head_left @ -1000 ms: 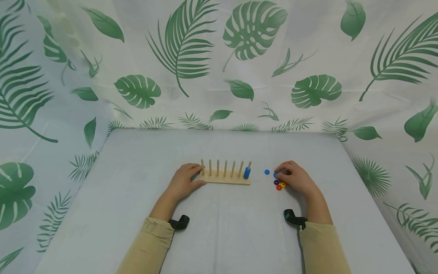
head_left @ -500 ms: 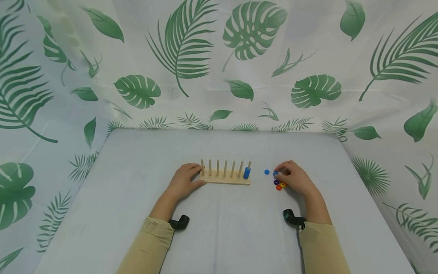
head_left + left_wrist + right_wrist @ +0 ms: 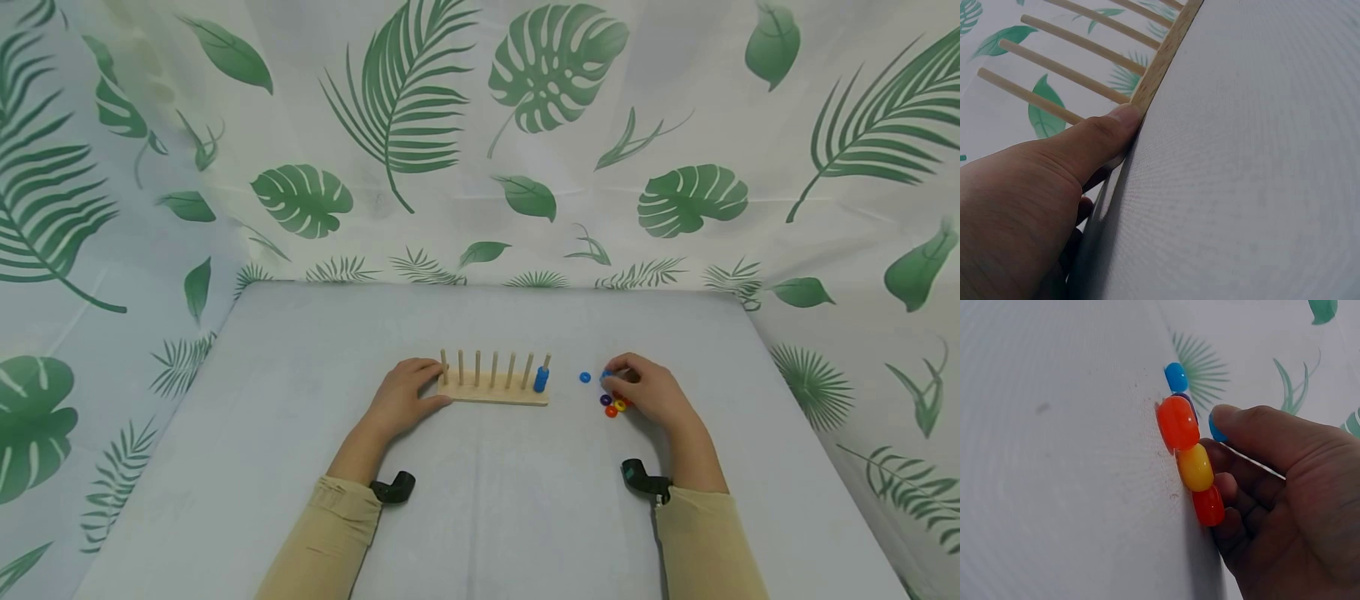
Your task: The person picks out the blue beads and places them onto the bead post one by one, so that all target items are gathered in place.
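My left hand [image 3: 405,395] grips the left end of a wooden peg board [image 3: 487,393] with a row of upright pegs. Its thumb [image 3: 1100,134] presses the board's front edge in the left wrist view. On the rightmost peg sit stacked blue rings [image 3: 542,380]; the other pegs are bare. Right of the board, my right hand [image 3: 648,390] pinches a blue ring [image 3: 1216,429] between thumb and fingers. Near that hand lie a dark purple ring [image 3: 605,400], a yellow ring [image 3: 1196,467] and red-orange rings [image 3: 1179,422]. Some rings are partly hidden by the hand.
Another blue ring [image 3: 585,377] lies between the board and my right hand. Pale cloth covers the table [image 3: 480,500]. A leaf-print curtain [image 3: 450,150] hangs behind and at both sides.
My right hand has shifted slightly up and to the right with the blue ring between its fingers. My left hand and the peg board have stayed in place.
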Tool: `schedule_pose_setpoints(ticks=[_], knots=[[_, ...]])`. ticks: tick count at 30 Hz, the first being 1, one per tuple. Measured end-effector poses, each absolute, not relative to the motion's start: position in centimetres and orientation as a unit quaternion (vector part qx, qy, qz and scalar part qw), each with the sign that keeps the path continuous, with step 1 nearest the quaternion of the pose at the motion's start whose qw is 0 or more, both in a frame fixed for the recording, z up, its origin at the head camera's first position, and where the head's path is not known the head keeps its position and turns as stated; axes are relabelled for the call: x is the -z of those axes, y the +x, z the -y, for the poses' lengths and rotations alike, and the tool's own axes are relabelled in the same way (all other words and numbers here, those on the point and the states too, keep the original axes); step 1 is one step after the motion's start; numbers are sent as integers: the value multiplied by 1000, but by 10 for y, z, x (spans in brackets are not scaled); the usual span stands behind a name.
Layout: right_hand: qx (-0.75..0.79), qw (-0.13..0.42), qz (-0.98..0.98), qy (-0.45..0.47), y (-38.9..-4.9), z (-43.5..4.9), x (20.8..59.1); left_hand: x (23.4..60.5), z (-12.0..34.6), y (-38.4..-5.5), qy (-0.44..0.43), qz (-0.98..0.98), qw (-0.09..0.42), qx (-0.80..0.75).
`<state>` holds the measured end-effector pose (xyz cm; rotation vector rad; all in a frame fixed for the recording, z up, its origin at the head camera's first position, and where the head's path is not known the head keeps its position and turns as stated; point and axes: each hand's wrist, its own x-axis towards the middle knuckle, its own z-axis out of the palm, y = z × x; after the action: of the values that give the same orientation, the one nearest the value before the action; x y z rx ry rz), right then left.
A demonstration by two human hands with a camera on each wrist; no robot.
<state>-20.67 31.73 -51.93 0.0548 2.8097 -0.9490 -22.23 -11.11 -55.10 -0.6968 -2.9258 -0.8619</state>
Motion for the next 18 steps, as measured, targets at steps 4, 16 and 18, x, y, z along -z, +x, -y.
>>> schedule_pose_setpoints(ticks=[4, 16, 18], knots=[[320, 81, -944, 18, -207, -317, 518, 552, 111, -223, -222, 935, 7, 275], [324, 54, -944, 7, -206, -315, 509, 551, 110, -222, -227, 935, 17, 274], [326, 50, -944, 4, -206, -315, 508, 551, 110, -223, -226, 935, 17, 273]])
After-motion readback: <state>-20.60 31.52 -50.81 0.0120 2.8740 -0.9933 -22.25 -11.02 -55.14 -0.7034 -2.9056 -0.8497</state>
